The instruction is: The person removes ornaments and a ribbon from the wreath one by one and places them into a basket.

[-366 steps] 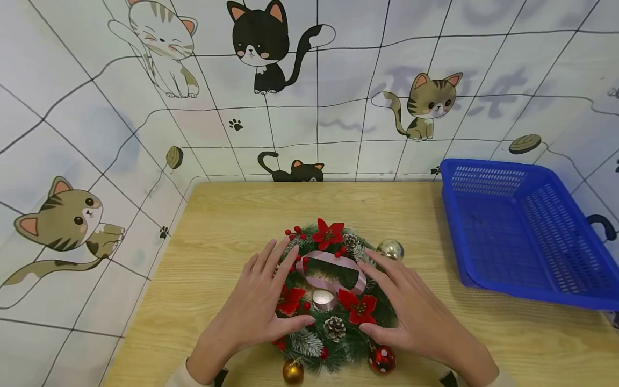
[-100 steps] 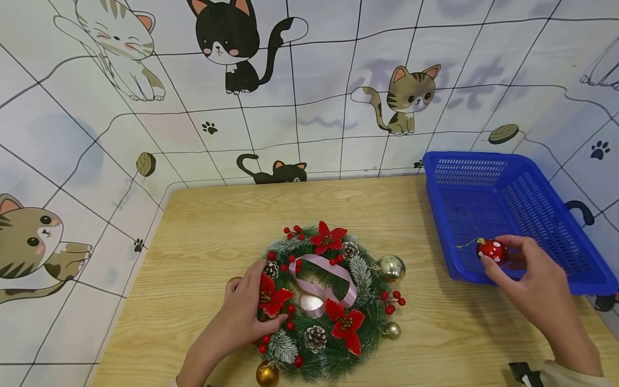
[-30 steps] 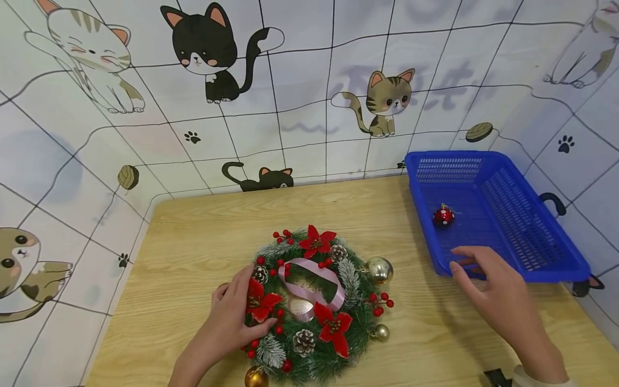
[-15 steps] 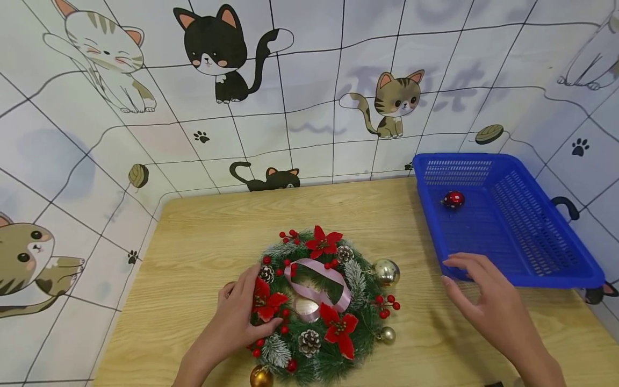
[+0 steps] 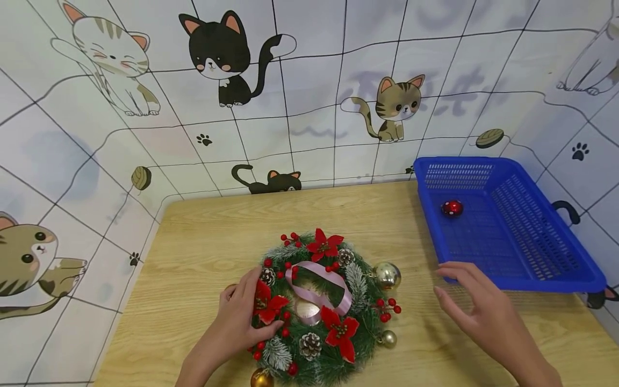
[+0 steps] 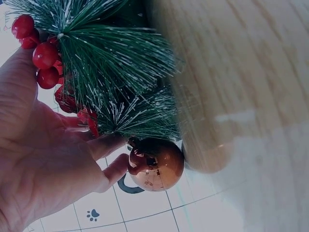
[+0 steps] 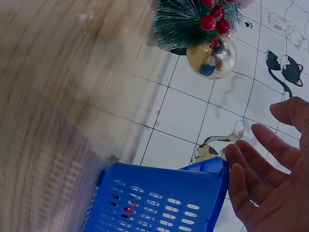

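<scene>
A green Christmas wreath [image 5: 360, 322] lies on the table, with red poinsettias, berries, pinecones and a loop of pink ribbon [image 5: 309, 295]. My left hand [image 5: 232, 317] grips its left side, thumb on top and fingers over the outer edge. Next to those fingers, in the left wrist view, is a copper-coloured bauble [image 6: 157, 164]. A red bauble with white dots [image 5: 452, 208] rests inside the blue basket [image 5: 503, 285]. Just off the basket's front left corner, my right hand [image 5: 488, 317] holds nothing, its fingers loosely bent and apart from the thumb.
On the wreath's right edge are a large pale gold bauble [image 5: 388, 275] and a smaller one [image 5: 388, 338]. A gold bauble [image 5: 262, 378] sits at its lower left. A cat-patterned covering [image 5: 314, 107] rises behind the wooden table [image 5: 208, 231].
The dotted red bauble, first at the wreath's lower right, was carried by my right hand and let go in the basket, where it rolled. That hand has drawn back leftward.
</scene>
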`<act>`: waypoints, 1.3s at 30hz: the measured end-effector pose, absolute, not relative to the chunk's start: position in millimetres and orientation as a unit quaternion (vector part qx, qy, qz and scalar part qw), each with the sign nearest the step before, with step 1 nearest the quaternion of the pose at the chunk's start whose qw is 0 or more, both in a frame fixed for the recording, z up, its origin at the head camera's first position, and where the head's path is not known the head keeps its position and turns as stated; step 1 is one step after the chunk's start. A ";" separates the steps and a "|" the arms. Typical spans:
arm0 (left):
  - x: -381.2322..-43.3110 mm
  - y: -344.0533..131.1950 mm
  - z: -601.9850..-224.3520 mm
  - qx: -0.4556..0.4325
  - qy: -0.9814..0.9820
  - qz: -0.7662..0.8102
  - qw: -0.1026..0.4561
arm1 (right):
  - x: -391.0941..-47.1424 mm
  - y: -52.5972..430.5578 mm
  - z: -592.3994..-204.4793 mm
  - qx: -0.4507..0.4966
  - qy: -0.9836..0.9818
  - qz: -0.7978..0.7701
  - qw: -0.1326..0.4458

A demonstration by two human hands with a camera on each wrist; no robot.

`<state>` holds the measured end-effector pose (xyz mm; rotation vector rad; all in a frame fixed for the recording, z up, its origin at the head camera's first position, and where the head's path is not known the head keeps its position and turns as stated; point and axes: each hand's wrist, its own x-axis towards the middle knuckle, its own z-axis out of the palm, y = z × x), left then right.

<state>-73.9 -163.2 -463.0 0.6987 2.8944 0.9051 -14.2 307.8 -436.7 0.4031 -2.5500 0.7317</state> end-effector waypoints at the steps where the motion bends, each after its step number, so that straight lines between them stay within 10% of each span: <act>1: -74.0 -163.4 -463.2 0.226 0.930 0.290 0.014 | -14.5 307.4 -437.3 0.150 -0.925 0.265 0.229; 39: -75.9 -163.7 -462.2 0.227 0.926 0.299 0.024 | -4.4 269.4 -460.9 0.257 -0.909 0.281 0.168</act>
